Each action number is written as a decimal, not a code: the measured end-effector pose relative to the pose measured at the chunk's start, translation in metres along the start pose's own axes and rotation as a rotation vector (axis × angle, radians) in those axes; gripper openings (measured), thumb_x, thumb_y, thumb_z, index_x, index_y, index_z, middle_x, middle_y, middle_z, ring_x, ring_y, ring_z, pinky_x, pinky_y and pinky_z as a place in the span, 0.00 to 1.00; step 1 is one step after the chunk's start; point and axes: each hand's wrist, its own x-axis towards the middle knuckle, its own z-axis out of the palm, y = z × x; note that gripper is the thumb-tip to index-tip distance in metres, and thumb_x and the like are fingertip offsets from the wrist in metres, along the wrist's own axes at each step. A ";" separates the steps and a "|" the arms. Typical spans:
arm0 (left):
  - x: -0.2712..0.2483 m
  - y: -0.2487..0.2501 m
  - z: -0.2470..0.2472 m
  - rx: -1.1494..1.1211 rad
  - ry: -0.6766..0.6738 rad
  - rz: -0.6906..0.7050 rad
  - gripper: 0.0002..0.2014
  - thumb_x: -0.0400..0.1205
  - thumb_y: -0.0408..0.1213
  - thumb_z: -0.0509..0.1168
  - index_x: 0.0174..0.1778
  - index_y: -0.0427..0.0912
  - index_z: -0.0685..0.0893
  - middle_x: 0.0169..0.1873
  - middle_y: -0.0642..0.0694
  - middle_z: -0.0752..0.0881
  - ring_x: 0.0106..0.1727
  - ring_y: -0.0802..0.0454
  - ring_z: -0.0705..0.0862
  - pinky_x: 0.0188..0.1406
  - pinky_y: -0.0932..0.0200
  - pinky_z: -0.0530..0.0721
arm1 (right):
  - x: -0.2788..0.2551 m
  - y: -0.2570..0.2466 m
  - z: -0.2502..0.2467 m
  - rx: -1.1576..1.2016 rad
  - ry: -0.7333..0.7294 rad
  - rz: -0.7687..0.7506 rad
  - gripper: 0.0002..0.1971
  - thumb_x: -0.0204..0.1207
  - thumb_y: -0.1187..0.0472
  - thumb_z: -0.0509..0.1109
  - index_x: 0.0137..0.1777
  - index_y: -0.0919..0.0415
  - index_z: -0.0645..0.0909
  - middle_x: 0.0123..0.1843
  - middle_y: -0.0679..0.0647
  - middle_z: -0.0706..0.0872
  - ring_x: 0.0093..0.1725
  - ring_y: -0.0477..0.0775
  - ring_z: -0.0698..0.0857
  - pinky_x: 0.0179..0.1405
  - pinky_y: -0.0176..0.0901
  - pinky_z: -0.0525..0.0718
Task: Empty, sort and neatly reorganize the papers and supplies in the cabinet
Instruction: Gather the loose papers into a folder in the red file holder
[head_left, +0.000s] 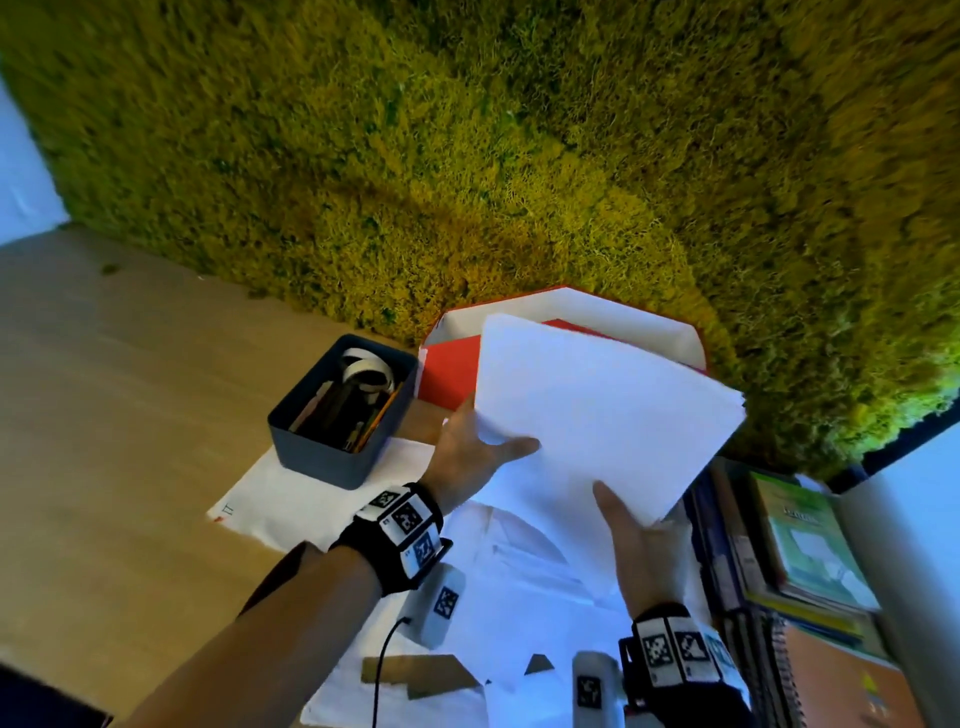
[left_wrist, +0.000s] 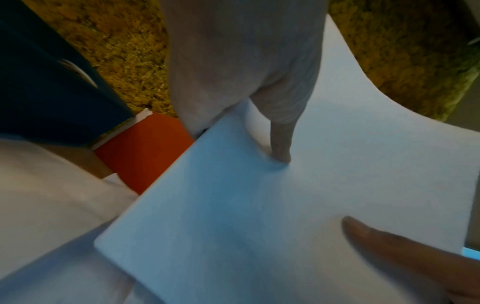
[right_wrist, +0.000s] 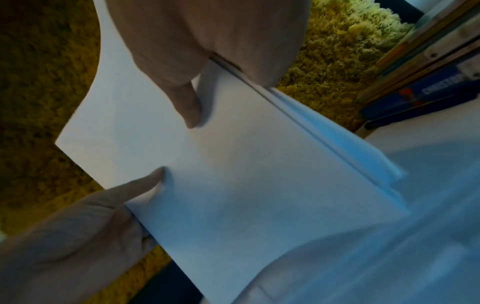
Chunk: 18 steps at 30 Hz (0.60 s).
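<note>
— Shaggy green moss wall (head_left: 467, 156) rises at twelve o'clock behind our pale wooden worktop (head_left: 104, 389). Where's the paper stack (head_left: 597, 410)?

— Raised at centre, smooth and white. Our left hand (head_left: 467, 457) pinches its nine o'clock edge, thumb on top; our right hand (head_left: 639, 545) pinches the five o'clock corner.

— Behind it?

— A red folder (head_left: 447, 369); at ten o'clock, a dark rectangular bin (head_left: 332, 457) of supplies.

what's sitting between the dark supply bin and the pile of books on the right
In the head view, the paper stack held by both hands, with the red folder behind it, lies between the bin and books.
</note>
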 end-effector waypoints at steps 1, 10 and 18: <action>-0.001 -0.007 0.002 0.013 0.007 -0.036 0.28 0.69 0.37 0.83 0.65 0.45 0.83 0.56 0.51 0.90 0.57 0.56 0.88 0.59 0.52 0.87 | 0.004 0.011 -0.002 -0.014 -0.018 -0.001 0.15 0.69 0.68 0.80 0.40 0.47 0.79 0.35 0.40 0.88 0.37 0.37 0.87 0.34 0.31 0.81; -0.012 -0.035 0.026 0.143 -0.073 -0.079 0.22 0.75 0.37 0.78 0.65 0.43 0.83 0.55 0.55 0.90 0.58 0.63 0.86 0.59 0.66 0.82 | 0.018 0.063 -0.023 -0.129 -0.006 0.017 0.07 0.78 0.56 0.72 0.55 0.47 0.84 0.50 0.42 0.87 0.51 0.51 0.87 0.49 0.45 0.82; 0.035 -0.004 -0.093 0.715 0.594 -0.256 0.24 0.75 0.43 0.75 0.59 0.33 0.76 0.55 0.36 0.83 0.59 0.36 0.83 0.56 0.47 0.80 | 0.032 0.033 -0.012 -0.200 0.091 -0.127 0.14 0.81 0.57 0.69 0.55 0.70 0.84 0.45 0.62 0.88 0.41 0.59 0.84 0.33 0.39 0.73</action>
